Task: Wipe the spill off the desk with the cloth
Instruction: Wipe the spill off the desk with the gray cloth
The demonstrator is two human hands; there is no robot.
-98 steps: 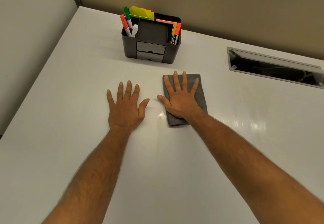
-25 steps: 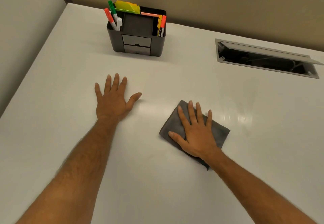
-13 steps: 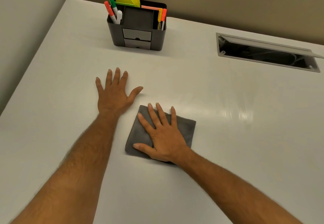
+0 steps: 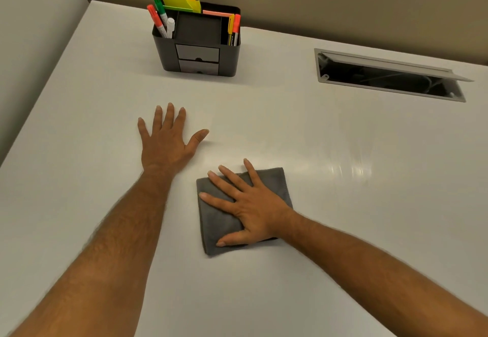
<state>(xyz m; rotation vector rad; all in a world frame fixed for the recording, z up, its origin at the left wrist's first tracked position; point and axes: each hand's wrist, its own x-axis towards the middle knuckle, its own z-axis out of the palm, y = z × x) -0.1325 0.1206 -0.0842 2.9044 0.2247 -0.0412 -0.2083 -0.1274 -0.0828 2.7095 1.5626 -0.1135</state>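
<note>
White and glossy, the desk (image 4: 343, 231) fills nearly the whole view, meeting a beige partition wall along its far edge and a paler panel on the left. Ceiling light glints off the surface to the right of centre; no spill can be made out on it from this angle.

Set into the desk at the far right is a grey cable hatch (image 4: 390, 75), its lid propped open over a dark recess. At the far edge, left of centre, stands a black desk organiser (image 4: 198, 46) with two small drawers in its front face (markers with orange, green and white caps stick out of its left compartment, yellow and orange ones out of its right, and yellow sticky notes sit at the back).

Nearer the viewer lies the folded grey cloth (image 4: 219, 225), flat on the desk. On it the right hand (image 4: 250, 204) presses palm-down, fingers spread, thumb near the cloth's near edge.

Just beside and beyond it, the left hand (image 4: 167, 140) rests flat on bare desk, fingers extended, thumb splayed toward the cloth without touching it.
</note>
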